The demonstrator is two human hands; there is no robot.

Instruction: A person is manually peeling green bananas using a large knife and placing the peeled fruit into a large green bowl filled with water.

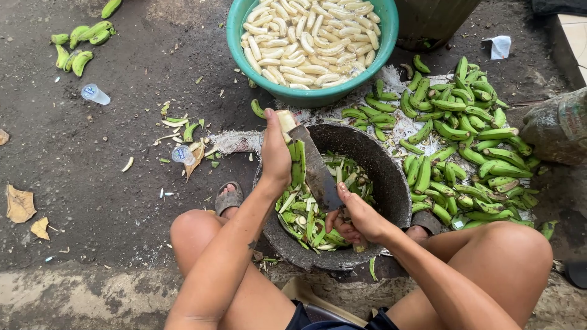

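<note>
My left hand grips a partly peeled green banana above a dark round pan. Its pale top is bare and strips of green skin hang down. My right hand holds the handle of a large knife. The blade lies against the banana's peeled side. Green peels fill the pan under both hands. A teal basin with many peeled pale bananas stands just beyond the pan.
A heap of unpeeled green bananas lies on a cloth at the right. More green bananas sit far left on the dark ground. Two small plastic cups and scattered peels lie left. My knees and a sandalled foot flank the pan.
</note>
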